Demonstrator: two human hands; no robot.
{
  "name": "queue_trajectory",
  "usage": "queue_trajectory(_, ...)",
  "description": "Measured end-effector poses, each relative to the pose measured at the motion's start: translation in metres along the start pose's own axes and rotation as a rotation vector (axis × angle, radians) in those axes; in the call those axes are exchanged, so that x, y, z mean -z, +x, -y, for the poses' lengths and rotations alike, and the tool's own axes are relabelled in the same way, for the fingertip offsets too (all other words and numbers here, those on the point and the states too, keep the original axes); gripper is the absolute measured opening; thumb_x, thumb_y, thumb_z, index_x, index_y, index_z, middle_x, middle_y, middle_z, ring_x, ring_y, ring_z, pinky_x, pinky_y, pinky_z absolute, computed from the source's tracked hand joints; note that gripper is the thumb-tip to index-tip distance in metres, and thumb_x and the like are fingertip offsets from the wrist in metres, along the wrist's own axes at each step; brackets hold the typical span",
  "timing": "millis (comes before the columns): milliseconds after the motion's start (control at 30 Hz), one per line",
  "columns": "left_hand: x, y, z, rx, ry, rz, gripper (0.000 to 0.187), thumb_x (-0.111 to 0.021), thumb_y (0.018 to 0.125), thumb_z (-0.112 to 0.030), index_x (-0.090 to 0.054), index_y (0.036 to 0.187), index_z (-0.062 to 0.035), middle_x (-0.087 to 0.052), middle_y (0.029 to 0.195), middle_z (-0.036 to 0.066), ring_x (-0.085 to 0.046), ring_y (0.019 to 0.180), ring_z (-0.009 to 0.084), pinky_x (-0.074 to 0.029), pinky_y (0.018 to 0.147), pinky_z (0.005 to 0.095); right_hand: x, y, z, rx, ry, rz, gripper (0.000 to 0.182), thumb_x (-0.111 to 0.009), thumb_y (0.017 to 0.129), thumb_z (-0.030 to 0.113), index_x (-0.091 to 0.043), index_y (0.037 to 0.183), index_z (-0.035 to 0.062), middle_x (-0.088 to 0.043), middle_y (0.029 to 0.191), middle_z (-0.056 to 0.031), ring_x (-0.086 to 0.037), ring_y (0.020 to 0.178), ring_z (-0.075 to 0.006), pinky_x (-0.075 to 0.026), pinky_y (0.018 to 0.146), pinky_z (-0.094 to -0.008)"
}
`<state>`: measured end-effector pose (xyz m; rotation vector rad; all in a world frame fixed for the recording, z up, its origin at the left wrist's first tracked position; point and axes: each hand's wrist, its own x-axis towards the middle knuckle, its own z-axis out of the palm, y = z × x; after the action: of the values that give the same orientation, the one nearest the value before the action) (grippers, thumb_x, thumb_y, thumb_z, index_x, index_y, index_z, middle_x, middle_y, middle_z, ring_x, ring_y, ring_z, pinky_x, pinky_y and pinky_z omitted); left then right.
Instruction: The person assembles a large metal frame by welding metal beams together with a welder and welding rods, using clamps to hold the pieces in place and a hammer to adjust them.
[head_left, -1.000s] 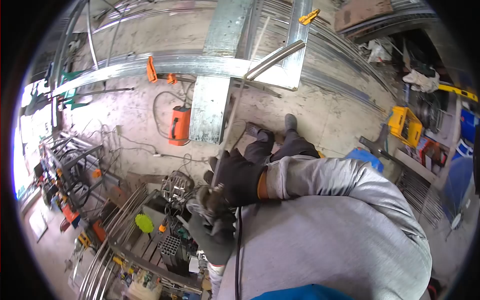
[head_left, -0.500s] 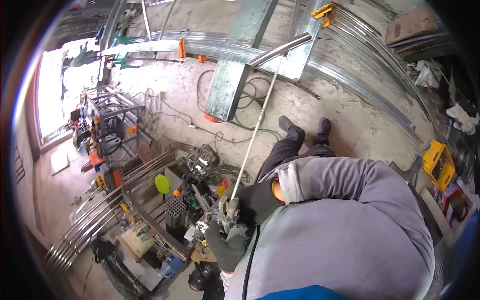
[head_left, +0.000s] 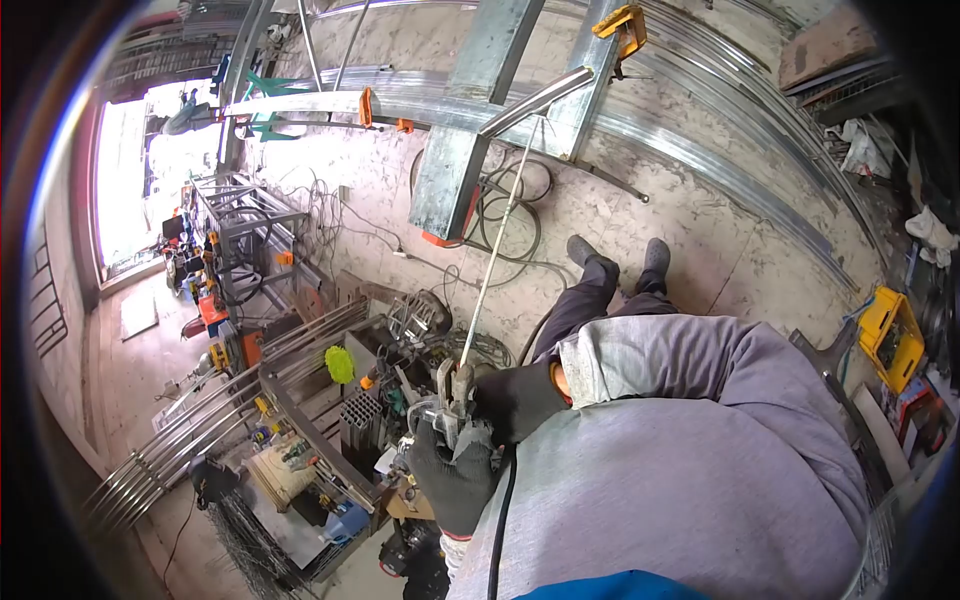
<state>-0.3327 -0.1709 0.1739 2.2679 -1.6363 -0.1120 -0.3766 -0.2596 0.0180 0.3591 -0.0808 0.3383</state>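
Observation:
A dark glove covers my right hand (head_left: 518, 402), which is closed around a clamp-like holder (head_left: 455, 388), its fingers mostly hidden. From the holder's jaws a long, thin whitish rod (head_left: 500, 240) reaches up toward a metal channel piece (head_left: 537, 103) on the steel frame. My left hand (head_left: 452, 482), in a grey glove, is just below the jaws with its fingers curled around something greyish that I cannot make out. A black cable (head_left: 503, 520) hangs beside my left hand, across the grey shirt.
Yellow clamp (head_left: 622, 28) and orange clamp (head_left: 366, 106) sit on the frame. Cables (head_left: 520, 240) coil on the floor. Metal tubes (head_left: 150, 470) and a cluttered tool bench (head_left: 300, 530) stand at lower left. At right is a yellow crate (head_left: 890, 335).
The view has shifted slightly. The rod stands a little steeper, and both hands have moved slightly, with the left one showing more of its palm side below the jaws.

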Motion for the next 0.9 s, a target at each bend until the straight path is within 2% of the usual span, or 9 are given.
queue_trajectory(67,0.007,0.013,-0.014,0.246,-0.132,0.253,0.055,-0.076,0.089,-0.032,-0.059,0.125,0.0054,-0.06,0.102,0.022,-0.057,0.088,0.0369,-0.045,0.077,0.0444,0.003,-0.007,-0.001,0.321,-0.693,0.027,0.019,-0.05,0.104,0.018,-0.064,0.115,0.0111,-0.069,0.104,-0.006,-0.066,0.102,-0.0191,-0.051,0.095,-0.0372)
queue_trajectory(167,0.002,0.015,-0.017,0.221,-0.102,0.222,0.048,-0.076,0.089,-0.032,-0.062,0.119,0.0029,-0.061,0.097,0.02,-0.058,0.085,0.0376,-0.045,0.076,0.0448,0.006,-0.017,-0.002,0.809,-1.728,0.061,0.018,-0.05,0.104,0.018,-0.064,0.114,0.0114,-0.07,0.105,-0.0054,-0.067,0.103,-0.0183,-0.05,0.096,-0.0349)
queue_trajectory(300,0.0,0.018,-0.027,0.194,-0.141,0.186,0.044,-0.075,0.09,-0.033,-0.062,0.114,0.0019,-0.062,0.093,0.02,-0.059,0.084,0.0383,-0.045,0.074,0.0456,-0.003,-0.026,-0.005,0.665,-1.389,0.053,0.018,-0.052,0.104,0.019,-0.064,0.115,0.011,-0.071,0.108,-0.0066,-0.067,0.105,-0.0173,-0.051,0.096,-0.034)
queue_trajectory(400,0.0,0.022,-0.034,0.19,-0.07,0.194,0.04,-0.062,0.096,-0.03,-0.068,0.117,0.0035,-0.07,0.096,0.012,-0.062,0.084,0.0203,-0.05,0.079,0.0343,-0.007,-0.036,-0.003,0.801,-1.487,0.061,0.019,-0.054,0.103,0.019,-0.063,0.118,0.0108,-0.069,0.117,-0.0092,-0.065,0.112,-0.0161,-0.05,0.099,-0.0334)
queue_trajectory(600,0.001,0.029,-0.045,0.126,-0.038,0.186,0.038,-0.062,0.095,-0.03,-0.069,0.114,0.0028,-0.069,0.092,0.013,-0.063,0.082,0.0245,-0.05,0.078,0.0374,-0.002,-0.038,0.004,1.306,-2.274,0.126,0.044,-0.068,0.079,0.003,-0.064,0.123,0.0014,-0.069,0.115,-0.019,-0.065,0.107,-0.0338,-0.053,0.096,-0.0411)
queue_trajectory(667,0.002,0.032,-0.052,0.177,-0.138,0.209,0.037,-0.063,0.095,-0.03,-0.069,0.113,0.0025,-0.068,0.091,0.012,-0.062,0.08,0.0227,-0.049,0.076,0.0363,-0.016,-0.043,0.0,0.915,-1.995,-0.04,0.019,-0.053,0.104,0.013,-0.064,0.118,0.0071,-0.07,0.114,-0.0089,-0.064,0.111,-0.0166,-0.051,0.096,-0.0315)
queue_trajectory(767,0.0,0.026,-0.04,0.154,-0.066,0.191,0.039,-0.064,0.095,-0.031,-0.069,0.113,0.0029,-0.068,0.09,0.011,-0.06,0.079,0.02,-0.049,0.074,0.0348,-0.01,-0.032,-0.007,0.739,-1.254,0.101,0.02,-0.053,0.102,0.01,-0.063,0.119,0.0049,-0.07,0.113,-0.01,-0.064,0.11,-0.0219,-0.051,0.097,-0.0341)
queue_trajectory(867,-0.003,0.024,-0.035,0.16,-0.104,0.162,0.04,-0.075,0.088,-0.034,-0.064,0.103,0.0011,-0.063,0.08,0.019,-0.059,0.07,0.0381,-0.044,0.063,0.0455,-0.01,-0.032,-0.005,0.729,-1.287,0.11,0.021,-0.058,0.098,0.012,-0.063,0.117,0.0037,-0.069,0.111,-0.013,-0.065,0.104,-0.0268,-0.052,0.094,-0.0381)
queue_trajectory(900,-0.002,0.025,-0.038,0.16,-0.105,0.163,0.04,-0.075,0.088,-0.034,-0.064,0.103,0.0011,-0.063,0.08,0.019,-0.059,0.07,0.0381,-0.044,0.063,0.0455,-0.049,-0.069,0.006,0.668,-1.893,-0.011,0.024,-0.062,0.095,0.017,-0.062,0.115,0.0033,-0.068,0.107,-0.0156,-0.066,0.099,-0.0284,-0.052,0.09,-0.0391)
